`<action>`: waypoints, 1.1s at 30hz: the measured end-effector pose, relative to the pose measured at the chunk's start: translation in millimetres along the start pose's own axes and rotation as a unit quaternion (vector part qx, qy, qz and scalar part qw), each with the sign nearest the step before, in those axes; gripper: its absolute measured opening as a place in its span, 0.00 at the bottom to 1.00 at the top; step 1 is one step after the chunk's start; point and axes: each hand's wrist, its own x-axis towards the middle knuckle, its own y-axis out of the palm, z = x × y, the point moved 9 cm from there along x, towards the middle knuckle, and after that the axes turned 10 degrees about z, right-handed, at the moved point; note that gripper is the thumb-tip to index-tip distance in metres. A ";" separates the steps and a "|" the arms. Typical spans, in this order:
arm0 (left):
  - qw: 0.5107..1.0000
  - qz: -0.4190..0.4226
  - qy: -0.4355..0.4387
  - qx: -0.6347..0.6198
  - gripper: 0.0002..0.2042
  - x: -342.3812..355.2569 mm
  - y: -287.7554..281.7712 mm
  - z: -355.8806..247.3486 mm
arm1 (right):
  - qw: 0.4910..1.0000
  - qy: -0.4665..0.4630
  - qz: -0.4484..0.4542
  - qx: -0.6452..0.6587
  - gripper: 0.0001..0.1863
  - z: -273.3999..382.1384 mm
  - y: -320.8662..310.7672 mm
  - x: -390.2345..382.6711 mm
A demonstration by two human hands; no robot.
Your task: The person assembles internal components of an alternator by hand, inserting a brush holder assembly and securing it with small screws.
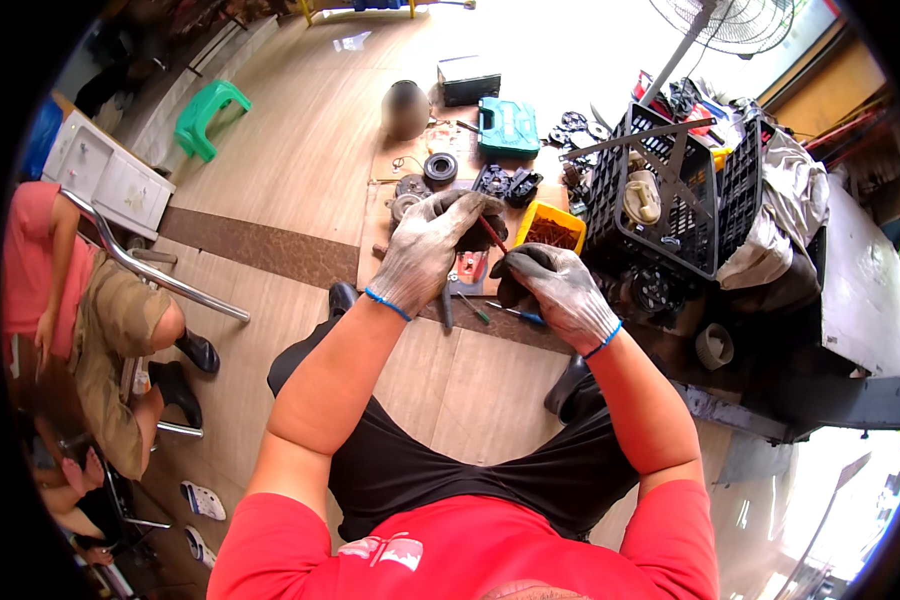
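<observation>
A thin reddish rod (pixel 494 236) slants between my two gloved hands above a low work board (pixel 375 225). My left hand (pixel 432 238), in a whitish glove with dark fingertips and a blue cuff, pinches its upper end. At the lower end, my right hand (pixel 560 290) in a matching glove has its fingers closed on the rod. Just beyond the right hand stands a yellow tray (pixel 526 222) of small rust-coloured pieces. Past the left hand lie a black ring-shaped part (pixel 440 168) and dark mechanical parts (pixel 508 184).
A teal tool case (pixel 508 128) and a dark box (pixel 470 82) stand farther back. Black crates (pixel 610 195) crowd the right side, near a standing fan (pixel 735 22). Tools, including a screwdriver (pixel 518 313), lie near my feet. Leftward are a green stool (pixel 210 115) and a seated person (pixel 90 300).
</observation>
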 end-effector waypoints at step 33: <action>0.983 -0.167 0.020 -0.074 0.15 -1.1 -53.9 -9.4 | 0.942 -0.023 -0.033 0.332 0.10 -21.4 -29.0 1.7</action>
